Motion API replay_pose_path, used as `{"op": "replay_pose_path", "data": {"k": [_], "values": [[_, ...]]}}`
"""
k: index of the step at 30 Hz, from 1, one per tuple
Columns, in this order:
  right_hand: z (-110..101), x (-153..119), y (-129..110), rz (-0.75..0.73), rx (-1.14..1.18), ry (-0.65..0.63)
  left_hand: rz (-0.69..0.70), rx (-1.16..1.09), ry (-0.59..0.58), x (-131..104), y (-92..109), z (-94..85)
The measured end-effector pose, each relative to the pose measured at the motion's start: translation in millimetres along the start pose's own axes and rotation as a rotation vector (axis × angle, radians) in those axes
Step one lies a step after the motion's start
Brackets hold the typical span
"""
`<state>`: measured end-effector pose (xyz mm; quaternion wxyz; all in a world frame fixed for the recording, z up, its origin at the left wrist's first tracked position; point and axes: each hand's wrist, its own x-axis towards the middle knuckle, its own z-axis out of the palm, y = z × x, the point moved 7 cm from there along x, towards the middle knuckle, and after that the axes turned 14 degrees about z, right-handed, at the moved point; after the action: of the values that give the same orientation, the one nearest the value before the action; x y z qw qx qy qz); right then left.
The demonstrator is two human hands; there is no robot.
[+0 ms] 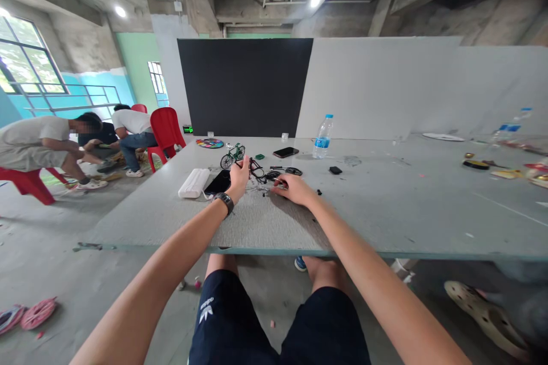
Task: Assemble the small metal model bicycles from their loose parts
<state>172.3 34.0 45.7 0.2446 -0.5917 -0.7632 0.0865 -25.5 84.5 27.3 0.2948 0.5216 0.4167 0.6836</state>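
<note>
My left hand (239,178) is closed at the near side of a dark red model bicycle frame (256,167), with the thumb up and the other fingers mostly hidden. To its right, my right hand (291,189) is low over the table, fingertips pinched together; a thin, light sliver shows by them, too small to name. Small loose parts (264,189) lie between the hands. Just beyond lie black model bicycle wheels (293,171). A finished-looking green model bicycle (232,155) stands upright behind my left hand.
Left of my hands are a white power bank (194,183) and a black phone (218,182). Another phone (286,152), a water bottle (322,137) and a small black piece (335,170) lie or stand farther back. A dark panel (246,85) rises behind. People sit at left.
</note>
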Motion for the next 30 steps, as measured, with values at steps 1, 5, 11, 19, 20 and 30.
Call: {"op": "replay_pose_path", "data": {"k": [1, 5, 11, 19, 20, 30], "values": [[1.9, 0.4, -0.5, -0.006, -0.006, -0.006, -0.009, -0.007, 0.000, -0.5, -0.1, 0.4], [6.4, 4.5, 12.3, 0.065, -0.012, -0.053, -0.024, -0.039, -0.020, -0.4, -2.1, 3.0], [1.3, 8.2, 29.0, 0.061, -0.006, -0.033, -0.024, -0.046, -0.063, 1.1, -9.3, 7.5], [0.5, 2.3, 19.0, 0.065, 0.020, -0.090, -0.043, -0.086, -0.092, -3.0, -4.5, 11.4], [0.5, 2.2, 18.8, 0.067, 0.023, -0.094, -0.039, -0.085, -0.097, -3.1, -4.0, 11.7], [-10.7, 6.3, 19.1, 0.043, 0.032, 0.056, -0.025, -0.067, -0.121, -3.1, -6.8, 13.8]]}}
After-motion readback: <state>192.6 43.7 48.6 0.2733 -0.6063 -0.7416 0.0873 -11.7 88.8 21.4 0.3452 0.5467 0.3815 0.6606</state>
